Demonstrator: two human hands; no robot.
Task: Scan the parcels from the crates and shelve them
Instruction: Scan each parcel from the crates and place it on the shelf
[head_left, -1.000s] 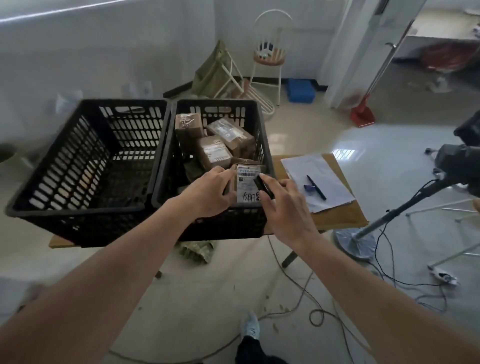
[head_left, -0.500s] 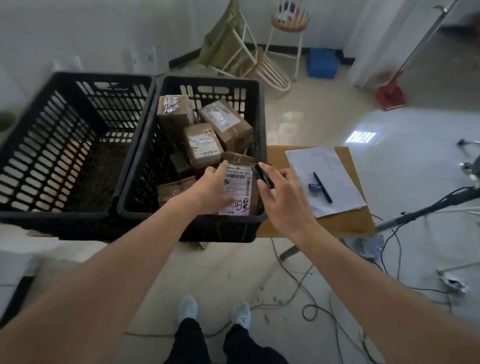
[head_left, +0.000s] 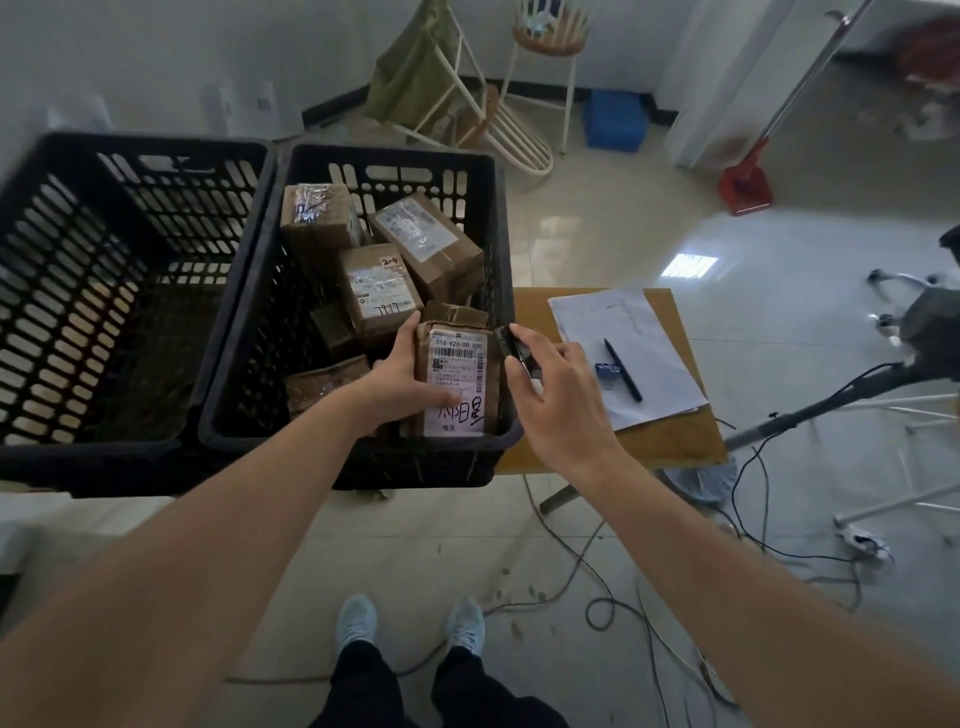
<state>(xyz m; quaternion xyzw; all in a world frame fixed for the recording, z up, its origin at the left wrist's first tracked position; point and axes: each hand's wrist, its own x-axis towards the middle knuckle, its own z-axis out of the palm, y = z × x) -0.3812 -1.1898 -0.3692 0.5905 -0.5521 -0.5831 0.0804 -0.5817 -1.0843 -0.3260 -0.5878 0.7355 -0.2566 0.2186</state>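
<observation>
The left hand (head_left: 402, 387) grasps a small taped cardboard parcel (head_left: 457, 379) by its side, likely light and stiff, while the right hand (head_left: 553, 387) beside it pinches a small black scanner (head_left: 514, 349).

Readable on the white shipping label of the brown taped cardboard parcel (head_left: 457, 379) standing at the near right corner of the black slotted plastic crate (head_left: 498, 218): the printed code "516-K20-00 030" above a barcode, then large handwritten black characters near the bottom edge, too loose to read with certainty. On the brown cardboard parcel with a white label in the crate's middle (head_left: 379, 291): a black "2" with an arrow, plus handwritten digits along the lower edge, seen upside down, unclear. Print on the white paper sheets (head_left: 628, 332) too small to read.
</observation>
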